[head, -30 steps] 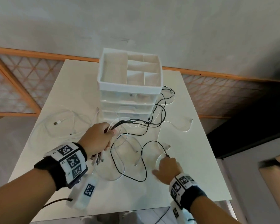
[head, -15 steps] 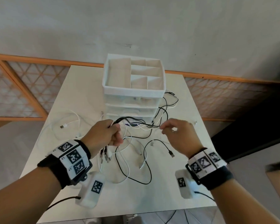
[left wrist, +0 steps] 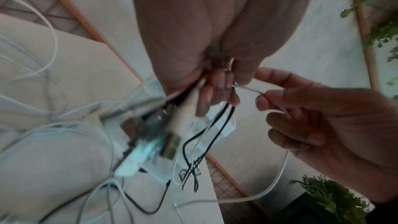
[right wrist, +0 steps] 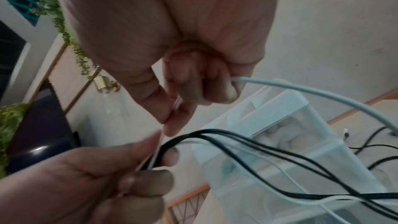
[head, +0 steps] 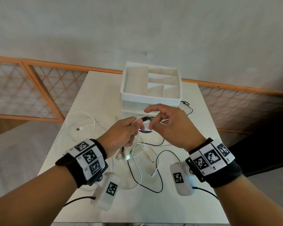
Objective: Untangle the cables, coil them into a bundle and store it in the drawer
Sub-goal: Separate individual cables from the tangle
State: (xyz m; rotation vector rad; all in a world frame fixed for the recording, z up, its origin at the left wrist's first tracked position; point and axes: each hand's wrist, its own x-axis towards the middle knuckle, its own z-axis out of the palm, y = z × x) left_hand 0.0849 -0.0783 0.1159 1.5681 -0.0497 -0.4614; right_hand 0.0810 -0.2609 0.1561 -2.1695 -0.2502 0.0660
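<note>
My left hand (head: 135, 124) is raised over the table and grips a bunch of black and white cables (head: 147, 118). Their USB plugs (head: 122, 154) hang below the fist. My right hand (head: 149, 126) is right beside it and pinches a thin white cable (right wrist: 301, 89) between thumb and forefinger, touching the bunch; in the left wrist view that white cable (left wrist: 247, 88) runs between both hands. Black cables (right wrist: 237, 142) trail from the left hand (right wrist: 107, 185) toward the white drawer unit (head: 151, 97), whose drawers look shut behind the hands.
A loose white cable (head: 82, 128) with a USB plug lies on the left of the white table (head: 194, 201). A black cable loop (head: 160, 176) and white loops lie between my wrists. More black cable curls right of the drawer unit.
My right hand lifted off the table's near right part, took a white cable and carried it left to meet the left hand. The left hand kept its grip and rose slightly.
</note>
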